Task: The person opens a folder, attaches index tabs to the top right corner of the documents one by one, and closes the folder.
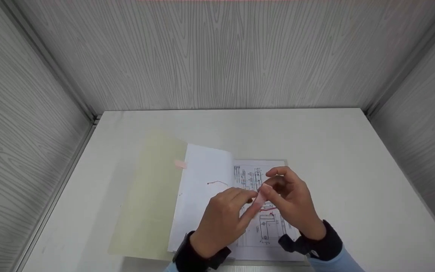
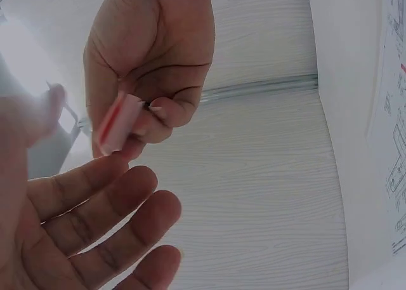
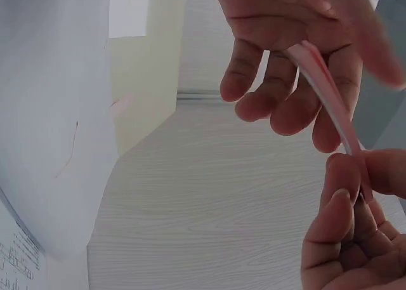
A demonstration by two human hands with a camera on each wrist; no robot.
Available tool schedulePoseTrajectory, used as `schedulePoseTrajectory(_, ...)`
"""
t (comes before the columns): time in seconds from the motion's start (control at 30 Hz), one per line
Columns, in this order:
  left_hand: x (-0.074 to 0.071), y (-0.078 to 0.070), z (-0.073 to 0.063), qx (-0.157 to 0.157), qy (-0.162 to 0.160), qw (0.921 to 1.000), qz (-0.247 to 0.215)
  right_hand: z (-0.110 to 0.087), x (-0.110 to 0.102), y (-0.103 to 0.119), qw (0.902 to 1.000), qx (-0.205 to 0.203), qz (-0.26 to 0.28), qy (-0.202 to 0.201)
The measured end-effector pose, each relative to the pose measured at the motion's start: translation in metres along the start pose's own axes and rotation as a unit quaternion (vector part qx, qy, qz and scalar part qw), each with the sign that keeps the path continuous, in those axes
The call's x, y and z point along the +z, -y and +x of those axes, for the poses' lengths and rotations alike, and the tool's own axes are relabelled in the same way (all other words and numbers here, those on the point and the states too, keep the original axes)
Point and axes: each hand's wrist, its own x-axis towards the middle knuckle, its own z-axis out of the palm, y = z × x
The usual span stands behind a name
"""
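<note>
My right hand pinches one end of a pink paper strip, which looks like sticky index tabs, between thumb and fingers. In the right wrist view the strip rises from that pinch towards my left hand. The left hand's fingers are extended beside the strip, its thumb held apart; whether it touches the strip I cannot tell. Beneath both hands lies an open folder of papers, its right page printed with technical drawings. The turned white page on the left bears a thin reddish line.
A pale yellow cover is spread to the left, with a pink tab at the white page's edge. The folder lies on a white table. Grey wood-grain panels stand at the back and both sides.
</note>
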Motion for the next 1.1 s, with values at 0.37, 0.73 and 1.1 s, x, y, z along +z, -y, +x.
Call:
schedulePoseTrajectory(0.37, -0.006, -0.006, 0.001, -0.036, -0.107, 0.9860, -0.123, 0.000, 0.006, 0.012, 0.9940, 0.005, 0.033, 0.104)
schedulePoseTrajectory(0.73, -0.011, -0.004, 0.000, -0.014, -0.086, 0.9939, -0.067, -0.004, -0.011, 0.001, 0.9957, 0.017, 0.045, 0.079)
schedulePoseTrajectory(1.1, -0.009, -0.002, 0.002, -0.001, -0.074, 0.9972, -0.007, -0.003, -0.019, 0.007, 0.9902, 0.095, 0.072, 0.073)
